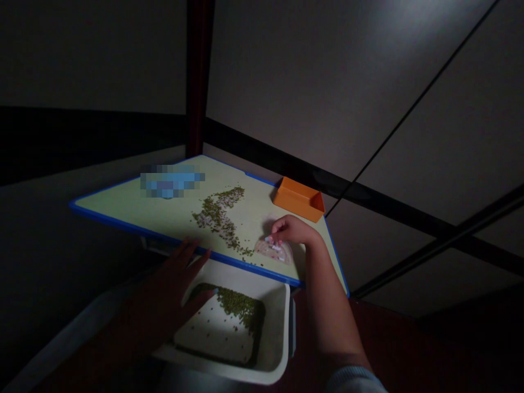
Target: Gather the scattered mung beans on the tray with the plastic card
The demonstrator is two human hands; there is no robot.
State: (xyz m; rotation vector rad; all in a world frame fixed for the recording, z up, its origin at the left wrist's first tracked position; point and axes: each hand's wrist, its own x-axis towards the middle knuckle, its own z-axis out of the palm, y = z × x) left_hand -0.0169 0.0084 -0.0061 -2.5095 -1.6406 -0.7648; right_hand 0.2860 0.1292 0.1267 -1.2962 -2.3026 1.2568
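Small green beans [216,215] lie scattered in a band across the pale, blue-edged tabletop [123,199]. At the right end of that band is a clear, pinkish half-round plastic piece [275,251], shaped like a protractor. The fingers of my right hand [289,229] are closed on its upper part, and its curved portion shows beneath them on the table. My left hand [176,278] is spread, fingers apart, at the front edge of the table and over the left side of a white bin [282,338]. More green beans [241,308] are heaped inside the bin, mostly toward its far right.
An orange open box [297,199] stands at the table's back right, beside the wall [286,93]. A blurred-out blue item [172,181] lies at the back left. The white bin sits below the table's front edge. The scene is dim.
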